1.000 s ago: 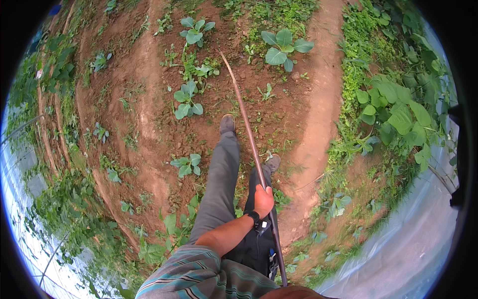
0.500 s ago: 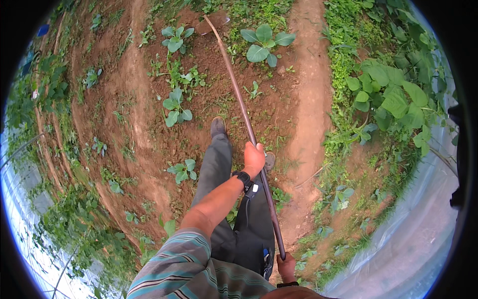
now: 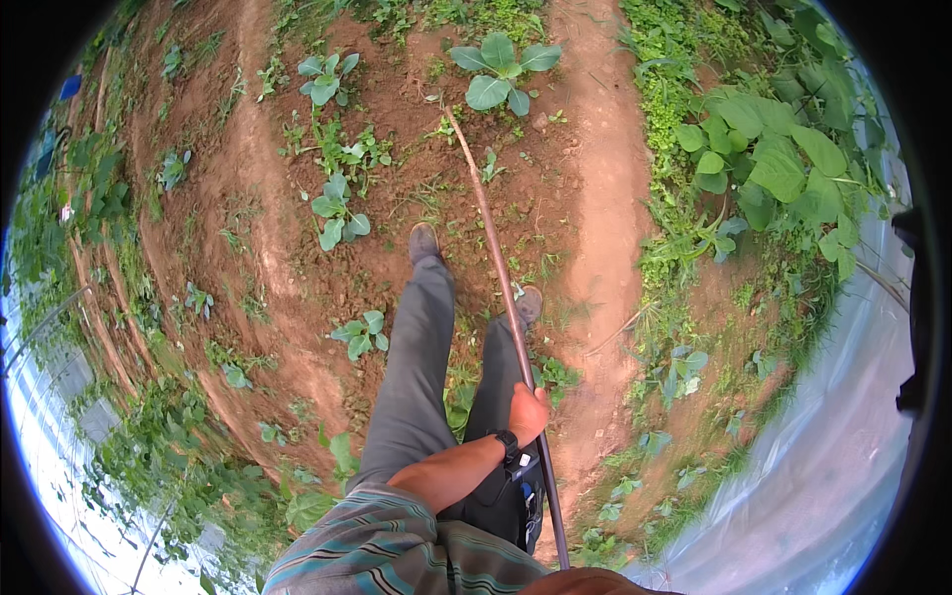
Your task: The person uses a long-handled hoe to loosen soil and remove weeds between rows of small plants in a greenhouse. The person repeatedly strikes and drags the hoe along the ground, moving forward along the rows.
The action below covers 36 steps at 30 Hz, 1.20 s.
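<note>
My left hand, with a black watch at its wrist, is closed round the long brown wooden handle of a hoe. The handle slants from the lower edge up and slightly left between my legs and the path. Its far tip meets the brown soil just below a broad-leaved cabbage-like plant; the blade is not plainly visible there. My right hand does not show; the near end of the handle runs out of sight at the lower edge.
My shoes stand on loose soil. Small leafy seedlings grow to the left, one near my left leg. A bare dirt path runs on the right, beside weeds, bushy bean-like plants and plastic sheeting.
The hoe has been drawn toward me, its far end now nearer on the soil. My left hand has moved down and back with it. My right hand has left the view.
</note>
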{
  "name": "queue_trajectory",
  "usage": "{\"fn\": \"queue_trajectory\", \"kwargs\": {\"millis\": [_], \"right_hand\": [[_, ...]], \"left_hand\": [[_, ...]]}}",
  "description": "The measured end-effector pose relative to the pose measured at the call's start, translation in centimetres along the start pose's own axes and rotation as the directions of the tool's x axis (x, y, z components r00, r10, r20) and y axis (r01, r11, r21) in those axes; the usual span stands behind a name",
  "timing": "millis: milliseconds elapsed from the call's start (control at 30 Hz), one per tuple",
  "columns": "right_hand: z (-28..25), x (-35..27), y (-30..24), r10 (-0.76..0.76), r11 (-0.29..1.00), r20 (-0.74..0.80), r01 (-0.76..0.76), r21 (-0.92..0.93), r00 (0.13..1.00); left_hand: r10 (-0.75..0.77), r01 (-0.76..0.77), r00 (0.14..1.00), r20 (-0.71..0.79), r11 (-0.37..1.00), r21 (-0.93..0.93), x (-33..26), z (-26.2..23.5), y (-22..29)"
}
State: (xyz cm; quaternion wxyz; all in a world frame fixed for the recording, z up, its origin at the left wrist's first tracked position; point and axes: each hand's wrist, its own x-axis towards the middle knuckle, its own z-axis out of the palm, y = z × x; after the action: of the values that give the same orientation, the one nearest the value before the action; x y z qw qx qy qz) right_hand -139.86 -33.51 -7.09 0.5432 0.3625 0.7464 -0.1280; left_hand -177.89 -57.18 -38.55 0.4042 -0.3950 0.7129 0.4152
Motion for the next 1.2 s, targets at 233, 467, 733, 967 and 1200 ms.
{"fn": "queue_trajectory", "kwargs": {"millis": [233,467,733,967,1200], "right_hand": [[-2.3,5.0,-9.9,-0.103,0.993,-0.065,0.107,0.058,0.992],[-4.6,18.3,-25.7,-0.337,0.914,-0.179,0.366,0.173,0.925],[-6.4,8.3,-13.5,-0.179,0.977,-0.022,0.180,0.110,0.984],[-7.6,1.0,-2.7,-0.092,0.989,0.037,0.096,-0.110,0.995],[-12.1,5.8,-18.3,-0.060,0.996,-0.070,0.065,0.067,0.996]], "left_hand": [[-0.011,0.006,0.999,-0.032,0.989,-0.146,8.4,-2.9,1.9],[0.275,-0.320,0.878,-0.392,0.946,-0.052,22.4,-10.1,14.8],[0.052,-0.054,0.965,-0.258,0.999,-0.001,10.8,-2.2,5.4],[-0.237,0.251,0.966,0.098,0.955,-0.160,2.1,-0.5,4.9],[-0.098,0.103,0.994,0.051,0.990,-0.094,13.4,-8.2,12.9]]}}
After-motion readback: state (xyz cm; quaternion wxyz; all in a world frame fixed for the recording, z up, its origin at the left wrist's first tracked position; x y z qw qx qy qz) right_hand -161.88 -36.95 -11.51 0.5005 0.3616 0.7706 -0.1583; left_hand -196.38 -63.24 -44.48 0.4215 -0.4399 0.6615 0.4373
